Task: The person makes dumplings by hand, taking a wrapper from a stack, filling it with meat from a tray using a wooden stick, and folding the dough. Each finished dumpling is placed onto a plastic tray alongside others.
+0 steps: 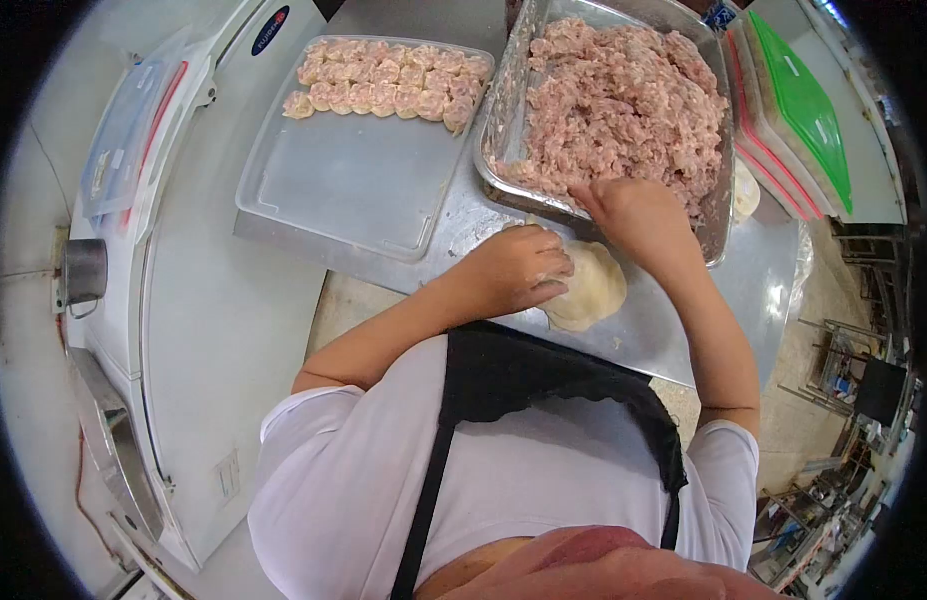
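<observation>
My left hand (523, 268) is closed, fingers curled inward, beside a stack of pale round dough wrappers (595, 290) on the metal table. A bit of pale dough shows at its upper edge, but its palm is hidden. My right hand (638, 222) reaches over the near rim of a deep metal tray (498, 180). Its fingertips are pinched together at the edge of the pink ground meat (623, 100) heaped inside. To the left, a shallow clear plastic tray (343, 190) holds rows of small filled dumplings (393, 80) along its far end.
A white refrigerator or freezer (213, 300) stands at the left. Stacked containers with green and red lids (798, 110) sit right of the meat tray, near another pale dough piece (745, 192). The metal table (723, 310) ends close to my body. Racks (833, 370) stand farther right.
</observation>
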`<state>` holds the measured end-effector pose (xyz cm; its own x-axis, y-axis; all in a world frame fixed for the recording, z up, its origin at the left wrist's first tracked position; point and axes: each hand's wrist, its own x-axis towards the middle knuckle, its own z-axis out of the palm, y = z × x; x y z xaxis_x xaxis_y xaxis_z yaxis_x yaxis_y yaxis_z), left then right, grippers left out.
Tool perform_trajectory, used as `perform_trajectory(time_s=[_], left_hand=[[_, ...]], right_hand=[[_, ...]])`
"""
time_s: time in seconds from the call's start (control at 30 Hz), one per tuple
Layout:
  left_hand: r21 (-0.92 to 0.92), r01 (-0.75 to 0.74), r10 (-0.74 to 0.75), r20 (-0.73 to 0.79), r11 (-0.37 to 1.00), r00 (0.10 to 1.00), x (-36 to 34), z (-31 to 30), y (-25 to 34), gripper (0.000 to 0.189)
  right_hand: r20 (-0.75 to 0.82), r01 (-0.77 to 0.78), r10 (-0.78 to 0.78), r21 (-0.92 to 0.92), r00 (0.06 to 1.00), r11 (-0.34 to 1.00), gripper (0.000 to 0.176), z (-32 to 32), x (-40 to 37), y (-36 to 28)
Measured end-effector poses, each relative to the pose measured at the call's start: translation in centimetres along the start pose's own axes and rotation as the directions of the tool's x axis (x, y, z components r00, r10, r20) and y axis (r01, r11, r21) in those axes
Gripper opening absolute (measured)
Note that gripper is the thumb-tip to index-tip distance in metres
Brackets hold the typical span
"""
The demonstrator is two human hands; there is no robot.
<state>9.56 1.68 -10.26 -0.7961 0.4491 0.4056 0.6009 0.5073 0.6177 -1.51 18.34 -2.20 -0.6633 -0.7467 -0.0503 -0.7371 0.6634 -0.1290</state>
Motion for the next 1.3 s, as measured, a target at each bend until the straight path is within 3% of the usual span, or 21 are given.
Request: perform_trajectory(time_s=[0.03,0.1,0.13,0.17,0.23,0.3,0.37,0.43,0.53,0.57,0.63,0.77,0.83,0.87,1.0,1.07,1.1,1.17,1.2,1.23,1.3], left_hand=[[-0.005,0.004,-0.004,0.009,1.0,1.0,0.0,0.6,0.0,0.023],[0.018,0.039,-0.039,-0.012,0.999,0.999,0.1,1.5,-0.1,0.022],[0.041,0.085,-0.083,-0.038,0.996,0.996,0.2,1.7,-0.2,0.021],[0.039,0.081,-0.08,-0.039,0.996,0.996,0.3,1.8,-0.5,0.021],[-0.013,0.047,-0.046,0.043,0.999,0.998,0.1,1.6,-1.0,0.02],[-0.016,0.052,-0.051,0.045,0.999,0.998,-0.1,1.5,-0.5,0.02],[0.016,0.059,-0.058,-0.042,0.998,0.997,-0.1,1.6,0.2,0.019],[-0.008,0.063,-0.064,-0.07,0.998,0.995,0.1,2.0,0.7,0.019],[0.029,0.074,-0.07,-0.107,0.997,0.992,0.6,2.3,1.2,0.017],[0.079,0.081,-0.072,-0.11,0.994,0.991,0.7,2.4,1.5,0.017],[0.004,0.126,-0.125,-0.06,0.992,0.99,1.0,2.0,1.7,0.017],[-0.222,0.183,-0.209,-0.098,0.958,0.973,1.8,1.6,2.1,0.021],[-0.314,0.167,-0.211,-0.113,0.935,0.971,2.1,1.4,2.3,0.023],[-0.402,0.146,-0.213,-0.126,0.904,0.969,2.2,1.1,2.4,0.024],[-0.545,0.255,-0.318,-0.023,0.799,0.948,2.7,-0.8,2.8,0.022],[-0.702,0.465,-0.548,0.127,0.539,0.827,2.9,-1.5,2.5,0.025],[-0.704,0.466,-0.551,0.126,0.536,0.825,2.9,-1.2,1.7,0.025],[-0.977,0.161,-0.492,0.208,-0.136,0.846,3.1,0.0,0.0,0.026],[-0.944,0.133,-0.449,0.265,-0.303,0.853,3.3,-0.3,0.6,0.034],[-0.943,0.136,-0.448,0.267,-0.303,0.853,3.3,-0.1,0.7,0.034],[-0.827,0.082,-0.408,0.358,-0.556,0.84,3.5,0.3,0.9,0.034]], right_hand=[[-0.002,-0.006,0.006,-0.003,1.0,1.0,0.032,0.1,-0.3,0.5],[0.062,-0.12,0.104,0.396,0.993,0.911,0.036,0.8,-0.7,3.0],[0.066,-0.163,0.149,0.44,0.987,0.883,0.036,0.9,-0.9,3.7],[0.066,-0.165,0.152,0.437,0.986,0.884,0.036,0.4,-1.0,4.7],[-0.252,0.028,-0.025,0.007,0.967,1.0,0.037,-2.1,-1.0,5.2],[-0.255,0.063,-0.101,-0.154,0.962,0.986,0.039,-2.6,-0.6,5.5],[-0.036,0.133,-0.153,-0.324,0.988,0.937,0.042,-1.8,-1.0,3.9],[-0.029,0.067,-0.08,-0.311,0.996,0.948,0.046,-0.7,-2.1,2.9],[-0.103,0.043,-0.031,0.115,0.994,0.992,0.047,0.9,-3.0,4.3],[-0.104,0.045,-0.033,0.115,0.994,0.992,0.047,0.9,-3.4,5.1],[0.008,-0.037,0.037,0.473,0.999,0.88,0.045,-0.2,-3.8,5.7],[-0.12,-0.038,0.076,0.288,0.99,0.957,0.043,-2.4,-2.7,5.6],[0.038,-0.022,0.03,-0.19,0.999,0.982,0.041,-2.1,-1.9,4.8],[0.036,0.009,0.0,-0.243,0.999,0.97,0.043,-0.9,-2.1,4.3],[-0.119,0.077,-0.064,0.105,0.991,0.992,0.042,-0.1,-3.4,4.9],[-0.123,0.054,-0.038,0.124,0.992,0.991,0.041,-0.7,-2.9,5.2],[-0.13,0.029,-0.009,0.149,0.991,0.988,0.039,-1.4,-2.6,5.0],[-0.11,0.014,-0.015,-0.009,0.994,1.0,0.037,-2.0,-1.5,3.6],[-0.041,0.056,-0.059,-0.057,0.997,0.997,0.035,-1.6,-1.0,2.7],[0.025,0.099,-0.097,-0.104,0.995,0.99,0.034,-1.2,-0.7,2.3],[-0.036,0.186,-0.192,-0.123,0.981,0.975,0.034,0.7,-0.9,3.2]])
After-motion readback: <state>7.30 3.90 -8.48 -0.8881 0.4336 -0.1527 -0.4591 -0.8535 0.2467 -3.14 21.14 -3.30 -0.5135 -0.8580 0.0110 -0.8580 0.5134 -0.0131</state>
